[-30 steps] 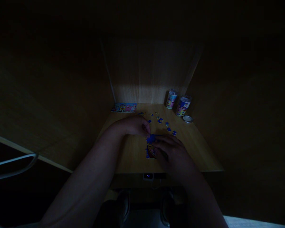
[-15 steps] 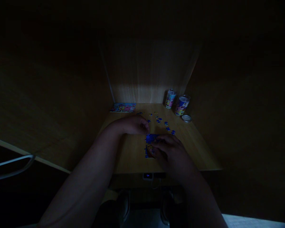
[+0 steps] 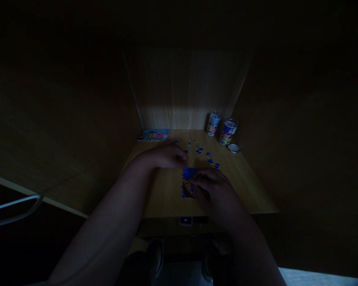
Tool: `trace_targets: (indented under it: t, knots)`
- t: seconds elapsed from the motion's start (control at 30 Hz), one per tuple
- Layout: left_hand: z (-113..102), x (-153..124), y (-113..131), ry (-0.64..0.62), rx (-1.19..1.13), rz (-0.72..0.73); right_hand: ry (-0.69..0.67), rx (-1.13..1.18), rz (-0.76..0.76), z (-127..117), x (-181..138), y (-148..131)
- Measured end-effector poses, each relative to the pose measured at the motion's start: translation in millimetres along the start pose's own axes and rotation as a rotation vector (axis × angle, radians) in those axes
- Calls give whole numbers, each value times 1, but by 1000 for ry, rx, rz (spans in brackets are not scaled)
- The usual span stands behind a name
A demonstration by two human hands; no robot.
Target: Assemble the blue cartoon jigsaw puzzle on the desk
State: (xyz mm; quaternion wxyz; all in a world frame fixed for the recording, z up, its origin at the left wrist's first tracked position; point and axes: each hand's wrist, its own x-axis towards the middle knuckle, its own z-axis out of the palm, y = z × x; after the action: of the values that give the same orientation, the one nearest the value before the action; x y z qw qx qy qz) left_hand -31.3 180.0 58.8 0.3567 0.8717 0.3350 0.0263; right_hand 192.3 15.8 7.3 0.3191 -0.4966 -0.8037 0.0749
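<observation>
Across the frame's centre stretches the tabletop (image 3: 164,194); the right hand (image 3: 213,188), nearer, bends over the right side of the puzzle (image 3: 187,184), the left hand (image 3: 171,156) curls by its upper-left corner. Can't tell if either pinches anything! Puzzle's lower centre, left edge running up-frame, long axis hidden.

From here, right hand (image 3: 216,192) blocks the right part of the joined jigsaw section (image 3: 187,173), can't tell if it's pinching anything; left hand (image 3: 169,156) has fingertips too dim to read. Print on the loose puzzle pieces (image 3: 199,150) and the small device's (image 3: 185,221) blue readout: too small. Forearms (image 3: 107,222) cut off at bottom, white cable (image 3: 12,201) at left.
</observation>
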Motion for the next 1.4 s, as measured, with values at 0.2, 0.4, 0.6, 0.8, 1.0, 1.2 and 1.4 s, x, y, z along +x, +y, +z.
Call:
trace_targets:
  t: [0.2,0.4,0.6,0.8,1.0,1.2,1.4]
  knots:
    - [4,4,-2,16,-9,-20,-5,4,1,0,0,-1]
    - [4,3,-3,39,-10,-16,9,1,-3,0,-1,-1]
    - [4,3,-3,51,3,0,7,5,-3,-2,0,-3]
    - [4,5,-5,35,-6,32,10,-8,0,-2,1,-4]
    - [6,7,-5,6,-16,35,2,10,14,-2,1,-5]
    - [8,7,-3,8,-15,17,-2,3,-2,-2,1,-3]
    - [8,7,-2,2,-31,8,-3,1,-4,-2,1,-2]
